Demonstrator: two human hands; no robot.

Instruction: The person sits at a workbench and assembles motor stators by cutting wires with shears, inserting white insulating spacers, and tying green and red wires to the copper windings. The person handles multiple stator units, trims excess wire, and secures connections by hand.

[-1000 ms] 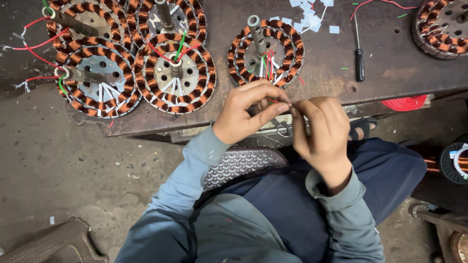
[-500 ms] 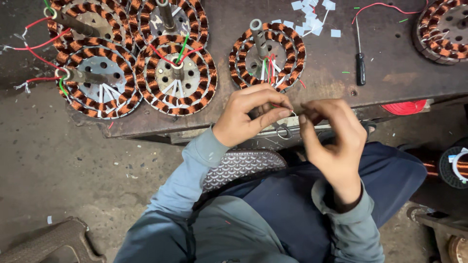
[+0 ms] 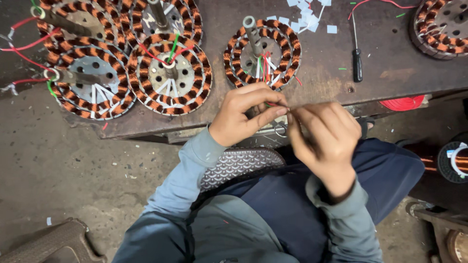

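A round stator wound with copper coils lies on the dark workbench, its steel shaft upright and red, green and white leads hanging off its near side. My left hand pinches the thin lead wires between thumb and forefinger just below that stator. My right hand meets it fingertip to fingertip at the same wires, fingers curled around their ends. Both hands hover over the bench's front edge, above my lap.
Several more wound stators sit at the bench's left, another stator at the top right. A black-handled screwdriver and scattered white paper bits lie behind. A red wire spool and a copper wire reel are to my right.
Both hands stayed joined at the wires. My right hand has shifted slightly down and rotated, fingers working the wire ends; the view moved a little.
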